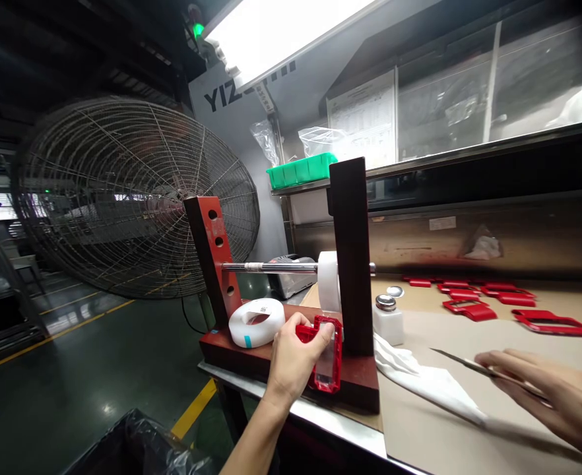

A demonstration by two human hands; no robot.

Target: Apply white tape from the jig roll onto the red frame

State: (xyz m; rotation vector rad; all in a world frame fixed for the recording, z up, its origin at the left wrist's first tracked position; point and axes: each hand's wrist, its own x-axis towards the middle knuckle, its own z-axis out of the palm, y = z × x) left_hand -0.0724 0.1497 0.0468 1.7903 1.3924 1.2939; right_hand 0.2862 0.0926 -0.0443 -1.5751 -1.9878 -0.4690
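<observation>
My left hand (293, 356) pinches a red plastic frame (338, 359) between thumb and fingers. Its long opening looks glossy and see-through, with the thumb lying over its upper part. Just above and behind it, a narrow white roll (328, 280) hangs on a metal rod; whether film from the roll reaches the frame I cannot tell. Over at the right, my right hand (553, 396) is closed around a slim, pointed metal tool (462, 361), its tip toward the left. The tool's exact kind is unclear, and the hand is slightly blurred.
A dark red stand (353, 264) carries the rod. On its base lies a white tape roll (256, 323). Nearby are a white bottle (388, 323), a white cloth (424, 382) and several red frames (553, 322). A large fan (137, 198) and a black-lined bin (137, 448) stand left.
</observation>
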